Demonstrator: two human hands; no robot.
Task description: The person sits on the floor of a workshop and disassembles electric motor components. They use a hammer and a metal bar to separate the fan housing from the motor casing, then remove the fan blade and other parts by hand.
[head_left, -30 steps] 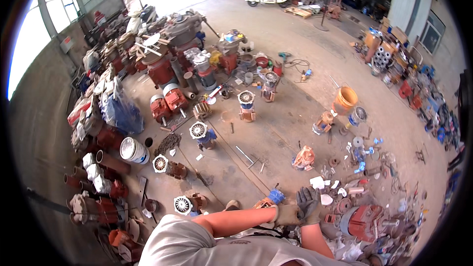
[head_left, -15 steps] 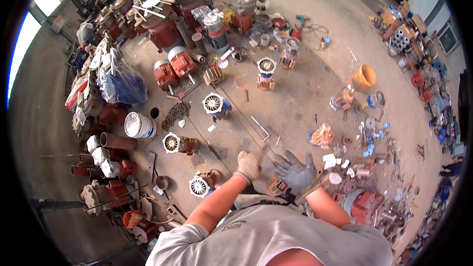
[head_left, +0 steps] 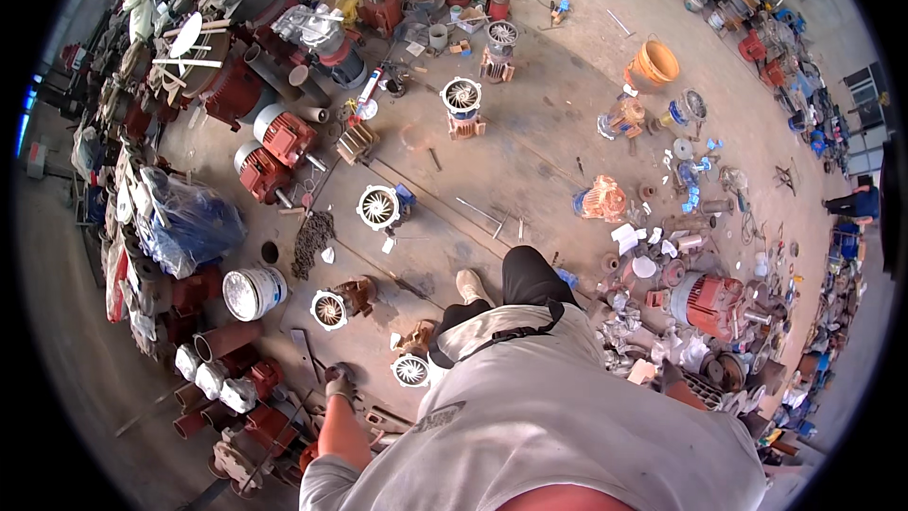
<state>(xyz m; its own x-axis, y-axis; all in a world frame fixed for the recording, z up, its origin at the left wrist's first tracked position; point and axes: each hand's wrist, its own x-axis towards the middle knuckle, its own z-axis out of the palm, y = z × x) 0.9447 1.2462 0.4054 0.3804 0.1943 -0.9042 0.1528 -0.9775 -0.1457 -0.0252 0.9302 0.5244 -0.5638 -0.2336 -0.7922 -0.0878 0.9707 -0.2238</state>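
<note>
My left hand (head_left: 340, 390), in a dirty glove, hangs low on the left, over or close to a small dark round cup-like part. Its fingers blend into the dark things below, so what they do is unclear. A flat metal bar (head_left: 304, 352) lies just beyond it. My right hand (head_left: 671, 378), in a dark grey glove, shows only in part past my shirt, beside a heap of metal parts and scraps. Its fingers are mostly hidden. Closest in front of my body, a motor with a white finned fan end (head_left: 410, 370) stands partly covered by my leg.
More motors with finned ends (head_left: 379, 207) stand about the concrete floor. A white bucket (head_left: 253, 294) and red pipes (head_left: 227, 340) are at left. An orange bucket (head_left: 652, 65) stands far right, a red motor (head_left: 707, 306) nearer. A person (head_left: 856, 202) is at the far right edge.
Both hands have parted from in front of my body: the left went down and left, the right back along my side. The view has shifted, and my boot and bent leg now show.
</note>
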